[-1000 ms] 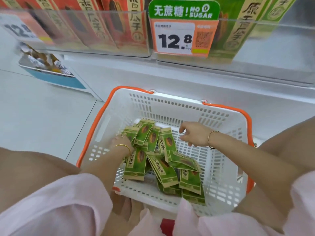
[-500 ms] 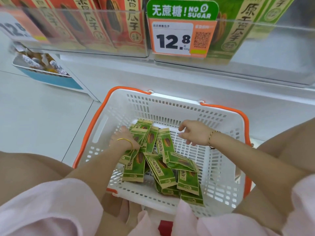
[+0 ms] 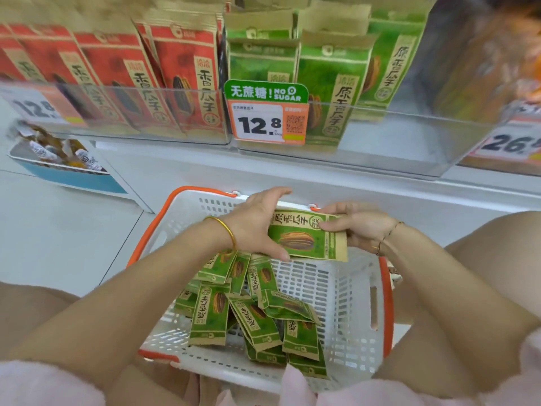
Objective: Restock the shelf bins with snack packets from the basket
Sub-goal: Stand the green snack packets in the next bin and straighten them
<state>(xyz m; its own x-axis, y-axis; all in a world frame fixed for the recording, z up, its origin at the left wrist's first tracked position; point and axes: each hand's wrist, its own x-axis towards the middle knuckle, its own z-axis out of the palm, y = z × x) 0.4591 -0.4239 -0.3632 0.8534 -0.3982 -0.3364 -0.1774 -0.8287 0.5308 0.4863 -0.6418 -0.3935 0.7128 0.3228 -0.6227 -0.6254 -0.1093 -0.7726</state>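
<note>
Green flat packet (image 3: 307, 240) in left hand (image 3: 257, 222)

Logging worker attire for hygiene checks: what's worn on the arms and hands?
Bare forearms below loose pale pink sleeves. A plain gold bangle circles the left wrist; a thin gold chain bracelet sits on the right wrist.

Price tag (image 3: 259, 124), blue candy tray (image 3: 87, 181)

The basket (image 3: 348, 291) is white with an orange rim. The held packet (image 3: 307, 238) is green and tan, with a brown striped seed. The red bags (image 3: 181, 83) and green bags (image 3: 330, 83) both carry tan bands.
</note>
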